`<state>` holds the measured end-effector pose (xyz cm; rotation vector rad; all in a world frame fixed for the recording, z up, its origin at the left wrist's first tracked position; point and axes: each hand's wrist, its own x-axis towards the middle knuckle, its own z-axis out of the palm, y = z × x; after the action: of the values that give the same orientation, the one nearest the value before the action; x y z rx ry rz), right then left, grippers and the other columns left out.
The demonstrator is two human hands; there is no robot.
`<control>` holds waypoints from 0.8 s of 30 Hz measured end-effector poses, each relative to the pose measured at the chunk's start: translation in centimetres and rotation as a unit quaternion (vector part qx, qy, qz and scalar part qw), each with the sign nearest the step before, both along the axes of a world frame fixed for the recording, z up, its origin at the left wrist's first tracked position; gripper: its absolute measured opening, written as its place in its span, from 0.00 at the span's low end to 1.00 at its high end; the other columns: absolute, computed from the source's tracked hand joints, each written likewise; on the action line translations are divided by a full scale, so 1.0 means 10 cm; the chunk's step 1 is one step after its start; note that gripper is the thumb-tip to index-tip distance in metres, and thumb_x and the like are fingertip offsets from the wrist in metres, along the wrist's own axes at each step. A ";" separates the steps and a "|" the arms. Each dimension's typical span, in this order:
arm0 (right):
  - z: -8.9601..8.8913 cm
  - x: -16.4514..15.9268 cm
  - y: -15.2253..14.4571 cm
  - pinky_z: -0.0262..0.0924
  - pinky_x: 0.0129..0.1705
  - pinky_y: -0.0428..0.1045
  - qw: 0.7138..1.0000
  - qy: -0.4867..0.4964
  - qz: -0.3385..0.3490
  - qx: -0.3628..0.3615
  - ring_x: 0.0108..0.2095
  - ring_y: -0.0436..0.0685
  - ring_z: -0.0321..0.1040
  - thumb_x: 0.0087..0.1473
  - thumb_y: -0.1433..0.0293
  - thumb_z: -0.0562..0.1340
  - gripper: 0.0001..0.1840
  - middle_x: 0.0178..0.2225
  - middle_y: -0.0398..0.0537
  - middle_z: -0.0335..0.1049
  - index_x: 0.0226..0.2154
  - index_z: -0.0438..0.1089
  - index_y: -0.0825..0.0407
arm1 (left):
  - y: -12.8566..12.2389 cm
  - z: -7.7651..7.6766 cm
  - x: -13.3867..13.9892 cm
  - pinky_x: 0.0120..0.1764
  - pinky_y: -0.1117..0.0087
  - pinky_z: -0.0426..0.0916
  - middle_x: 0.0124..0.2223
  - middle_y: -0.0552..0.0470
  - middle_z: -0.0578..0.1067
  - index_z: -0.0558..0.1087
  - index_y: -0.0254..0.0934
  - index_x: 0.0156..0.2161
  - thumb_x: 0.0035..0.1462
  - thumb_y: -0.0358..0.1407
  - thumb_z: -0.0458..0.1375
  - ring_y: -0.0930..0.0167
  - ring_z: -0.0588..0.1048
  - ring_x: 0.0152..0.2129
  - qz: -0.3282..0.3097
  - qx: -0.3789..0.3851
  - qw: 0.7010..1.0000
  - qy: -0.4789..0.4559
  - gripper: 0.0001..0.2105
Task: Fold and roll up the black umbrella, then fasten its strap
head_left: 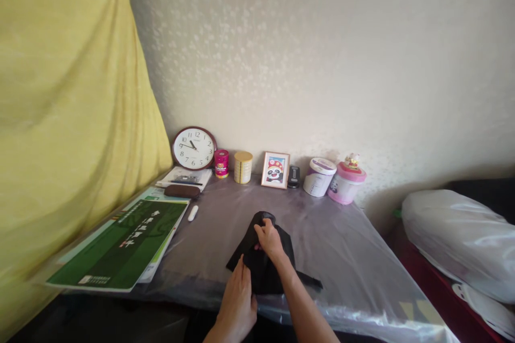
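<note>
A limp black cloth item [265, 273] lies bunched near the front edge of the table, with a narrow dark strap [309, 280] sticking out to the right. Its exact kind cannot be made out. My right hand [269, 238] reaches over the top of it, fingers bent and closed on the cloth around its middle. At the near left edge of the cloth is my left hand [239, 295], its fingers long and together against the fabric, the thumb lower down on the near side. Part of the cloth is hidden beneath both hands.
Left of the cloth are a white oval object [193, 213], a brown case [182, 191] and a green book [124, 244]. Along the wall stand a clock [195, 148], a pink tin [221, 164], a yellow can [243, 167], a panda picture frame [276, 170] and two tubs [319, 177].
</note>
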<state>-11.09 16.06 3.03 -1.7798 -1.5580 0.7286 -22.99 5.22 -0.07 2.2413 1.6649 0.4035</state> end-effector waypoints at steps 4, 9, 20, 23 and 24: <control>0.03 -0.01 -0.02 0.58 0.25 0.43 0.999 -0.009 0.034 0.006 0.18 0.49 0.68 0.56 0.66 0.52 0.14 0.17 0.39 0.69 0.44 0.62 0.54 | -0.03 -0.22 -0.09 0.57 0.60 0.57 0.61 0.37 0.57 0.46 0.28 0.60 0.46 0.28 0.48 0.62 0.57 0.58 -0.005 0.029 0.999 -0.033 0.33; 0.08 -0.02 -0.07 0.56 0.25 0.40 0.995 0.035 0.090 0.002 0.16 0.44 0.66 0.57 0.67 0.50 0.10 0.20 0.37 0.72 0.35 0.65 0.51 | -0.12 -0.23 -0.17 0.53 0.57 0.62 0.57 0.38 0.62 0.49 0.31 0.58 0.53 0.32 0.45 0.62 0.63 0.54 0.032 0.140 0.986 -0.084 0.26; 0.19 -0.04 -0.22 0.57 0.30 0.43 0.982 -0.063 0.167 0.059 0.26 0.49 0.70 0.56 0.69 0.51 0.15 0.28 0.38 0.76 0.28 0.72 0.47 | 0.01 -0.01 -0.01 0.56 0.54 0.56 0.63 0.41 0.53 0.53 0.35 0.59 0.49 0.31 0.51 0.58 0.55 0.59 -0.019 0.116 0.993 -0.007 0.30; 0.18 -0.02 -0.29 0.59 0.35 0.44 0.974 -0.082 0.184 0.106 0.32 0.51 0.71 0.56 0.69 0.52 0.13 0.30 0.39 0.76 0.34 0.73 0.45 | 0.04 -0.13 0.02 0.56 0.56 0.57 0.64 0.37 0.48 0.46 0.30 0.61 0.46 0.28 0.49 0.58 0.52 0.60 -0.014 0.081 0.997 -0.003 0.35; 0.17 -0.01 -0.32 0.59 0.37 0.44 0.969 -0.088 0.189 0.131 0.34 0.51 0.71 0.57 0.69 0.52 0.13 0.31 0.40 0.76 0.36 0.73 0.45 | 0.04 -0.16 0.02 0.56 0.56 0.57 0.64 0.37 0.47 0.45 0.30 0.61 0.46 0.27 0.49 0.59 0.51 0.60 -0.019 0.072 0.997 -0.003 0.35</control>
<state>-11.22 12.85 4.68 -1.4014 -2.0433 0.5140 -22.76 5.63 -1.67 2.3682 1.6369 0.5361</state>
